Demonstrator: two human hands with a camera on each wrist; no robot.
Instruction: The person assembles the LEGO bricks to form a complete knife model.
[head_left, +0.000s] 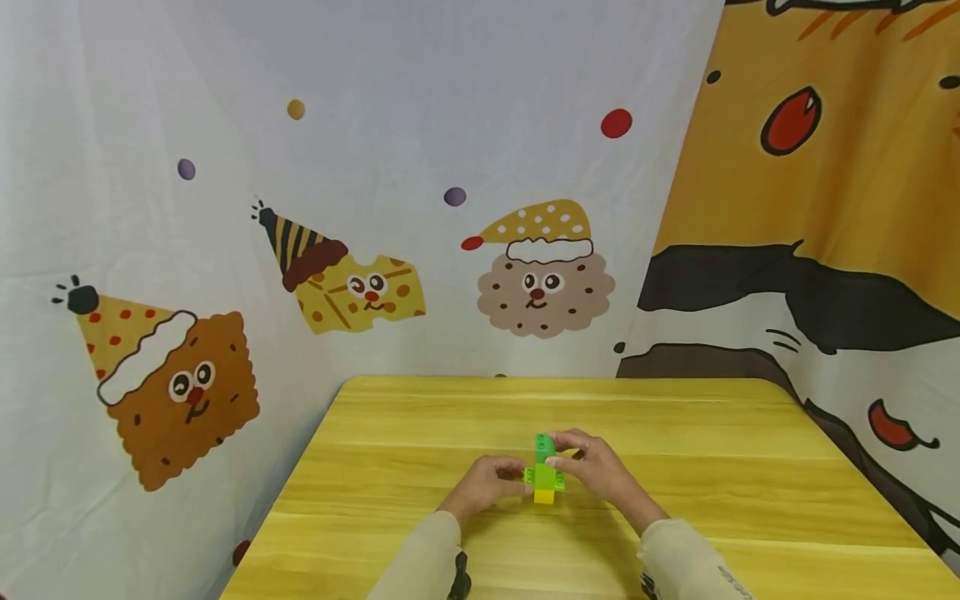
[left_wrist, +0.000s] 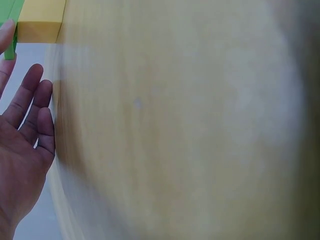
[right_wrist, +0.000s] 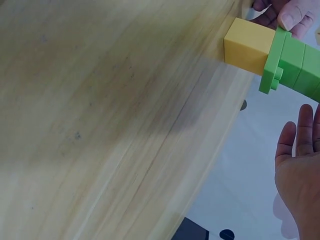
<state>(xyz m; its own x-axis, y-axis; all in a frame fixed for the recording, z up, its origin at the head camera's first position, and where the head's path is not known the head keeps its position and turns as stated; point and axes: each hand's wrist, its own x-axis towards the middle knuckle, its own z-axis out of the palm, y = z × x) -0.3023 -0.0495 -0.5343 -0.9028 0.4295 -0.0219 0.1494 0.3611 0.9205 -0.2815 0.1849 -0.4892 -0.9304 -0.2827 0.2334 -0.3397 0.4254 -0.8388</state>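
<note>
A small upright stack of toy building blocks stands on the table in the head view. At its base is a yellow block (head_left: 544,497). Above that lies a wider light-green plate (right_wrist: 270,62) with studs jutting out at both sides, and green blocks (head_left: 542,452) rise from it. My left hand (head_left: 483,486) pinches the plate's left end between thumb and forefinger, its other fingers spread loosely beside the stack. From the right, my right hand (head_left: 596,468) holds the topmost green block by thumb and forefinger; its grip is out of frame in the right wrist view.
The wood-grain table (head_left: 390,433) reaches back to a white cloth (head_left: 360,125) printed with cartoon biscuits and cheese. An orange, black and white printed cloth (head_left: 862,200) hangs at the right. In the right wrist view, the table's edge runs diagonally below the stack.
</note>
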